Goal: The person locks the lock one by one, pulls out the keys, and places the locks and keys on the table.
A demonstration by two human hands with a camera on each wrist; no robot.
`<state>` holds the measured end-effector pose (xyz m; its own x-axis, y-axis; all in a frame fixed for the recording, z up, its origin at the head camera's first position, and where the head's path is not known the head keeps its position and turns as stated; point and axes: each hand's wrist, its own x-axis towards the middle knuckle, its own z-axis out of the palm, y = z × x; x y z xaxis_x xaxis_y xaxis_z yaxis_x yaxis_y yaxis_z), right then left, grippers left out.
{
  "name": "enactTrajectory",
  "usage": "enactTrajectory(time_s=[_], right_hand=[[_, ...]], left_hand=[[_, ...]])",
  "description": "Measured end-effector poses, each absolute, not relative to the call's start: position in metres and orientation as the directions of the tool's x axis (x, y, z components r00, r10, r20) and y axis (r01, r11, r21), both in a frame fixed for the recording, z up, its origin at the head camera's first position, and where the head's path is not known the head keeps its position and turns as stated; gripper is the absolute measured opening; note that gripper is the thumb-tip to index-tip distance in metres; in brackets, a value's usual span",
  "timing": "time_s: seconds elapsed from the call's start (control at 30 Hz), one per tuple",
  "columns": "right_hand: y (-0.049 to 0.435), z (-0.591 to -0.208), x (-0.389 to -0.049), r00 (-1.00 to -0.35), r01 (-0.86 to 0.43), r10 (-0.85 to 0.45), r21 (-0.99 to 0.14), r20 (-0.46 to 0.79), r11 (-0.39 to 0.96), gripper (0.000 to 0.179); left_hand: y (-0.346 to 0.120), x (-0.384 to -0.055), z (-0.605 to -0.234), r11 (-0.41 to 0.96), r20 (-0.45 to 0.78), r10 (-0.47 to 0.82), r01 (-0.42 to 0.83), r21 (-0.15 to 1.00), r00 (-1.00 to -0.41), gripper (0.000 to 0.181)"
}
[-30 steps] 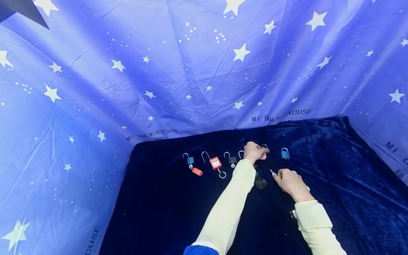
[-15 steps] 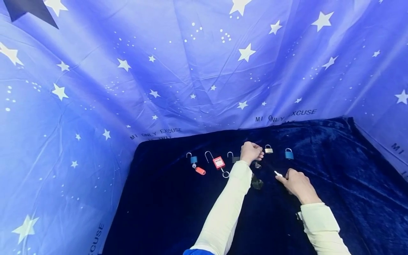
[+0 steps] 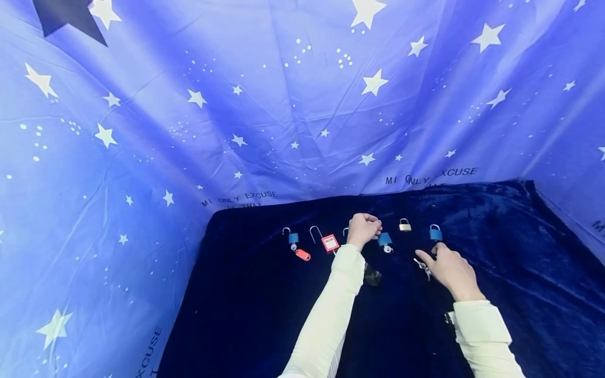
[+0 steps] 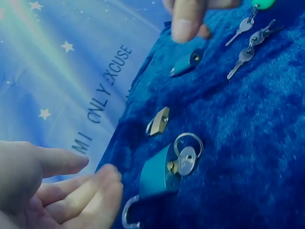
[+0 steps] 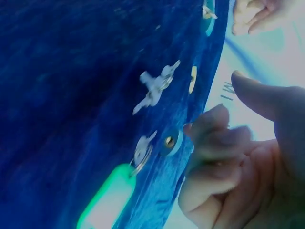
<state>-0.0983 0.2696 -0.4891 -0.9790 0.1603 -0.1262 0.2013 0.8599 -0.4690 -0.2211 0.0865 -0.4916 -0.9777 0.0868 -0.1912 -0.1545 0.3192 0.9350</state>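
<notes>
My left hand [image 3: 364,231] hovers with loosely bent fingers and nothing between them, beside an unlocked blue padlock [image 4: 159,174] that has a key in it. Just beyond lies a small brass padlock [image 3: 405,226] with its shackle down. My right hand [image 5: 228,162] has its thumb stretched out, fingers loosely curled around nothing. Its fingertips are close to a closed blue padlock [image 3: 436,233]. By the right thumb, a bunch of silver keys [image 3: 423,268] lies on the cloth. A key with a green tag [image 5: 107,198] lies near it, hidden under the right hand in the head view.
Further left lie an unlocked blue padlock [image 3: 293,238] with an orange tag [image 3: 303,255] and a red padlock [image 3: 330,242] with a long shackle. A dark object [image 3: 372,275] lies beside the left sleeve. Dark blue plush cloth [image 3: 246,304] covers the surface, with star-patterned curtains [image 3: 283,105] around it.
My left hand has let go of the brass padlock and moved left. My right hand has released the keys onto the cloth and shifted toward the closed blue padlock. The head view has swung slightly left.
</notes>
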Motion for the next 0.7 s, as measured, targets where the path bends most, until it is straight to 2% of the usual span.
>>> enactTrajectory(time_s=[0.13,0.27,0.4,0.7], right_hand=[[0.262,-0.489,-0.112,-0.990,0.143,0.117,-0.501,-0.083,0.854,0.062],[0.252,-0.490,-0.124,-0.995,0.099,0.084,-0.523,-0.053,0.847,0.055],[0.244,-0.493,-0.135,-0.997,0.073,0.060,-0.538,-0.043,0.840,0.051],[0.229,-0.505,-0.158,-0.996,0.071,0.027,-0.548,-0.088,0.833,0.050]], left_hand=[[0.079,-0.215,-0.492,0.383,-0.164,0.064,-0.127,0.915,-0.984,0.016],[0.078,-0.206,-0.497,0.354,-0.169,0.061,-0.137,0.925,-0.984,0.021],[0.081,-0.198,-0.501,0.353,-0.159,0.036,-0.136,0.926,-0.987,0.017],[0.080,-0.191,-0.506,0.463,-0.174,0.030,-0.141,0.875,-0.984,0.019]])
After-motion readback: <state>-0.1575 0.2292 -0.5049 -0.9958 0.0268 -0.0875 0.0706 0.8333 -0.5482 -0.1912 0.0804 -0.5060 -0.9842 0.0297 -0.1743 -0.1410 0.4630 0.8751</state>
